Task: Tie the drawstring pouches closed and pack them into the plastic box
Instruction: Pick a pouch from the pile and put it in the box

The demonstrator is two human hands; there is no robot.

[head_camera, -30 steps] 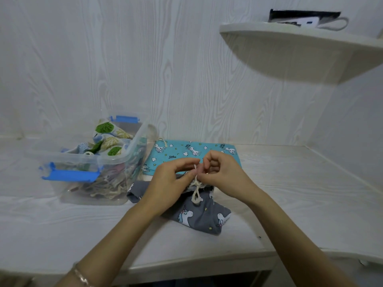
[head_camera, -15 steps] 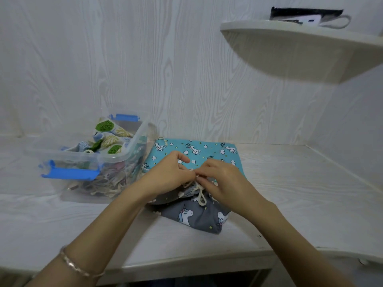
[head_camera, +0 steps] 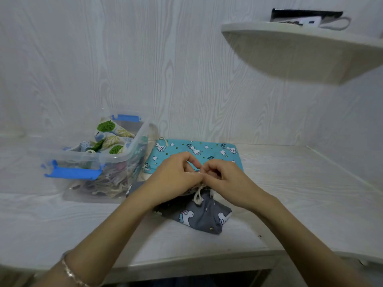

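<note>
**Grey pouch: knot in progress; box part-filled**

Packed: several leaf-print fabric pouches (head_camera: pixel 107 137) in the clear plastic box with blue latches (head_camera: pixel 132 154), at the left of the white wood-grain table (head_camera: pixel 290 183).

In hand: grey unicorn-print drawstring pouch (head_camera: pixel 199 216) on the table, just right of the box. Left hand (head_camera: pixel 172 177) and right hand (head_camera: pixel 226 181) are together, fingertips pinched on its cream drawstring (head_camera: pixel 198 196) at the gathered neck.

Outstanding: finishing this knot, packing it; the flat turquoise giraffe-print pouch (head_camera: pixel 199 150) behind appears untied.

Change over the last second: hands lowered onto the neck and drawn closer; hanging cord loop shorter. Pouch barely shifted.
</note>
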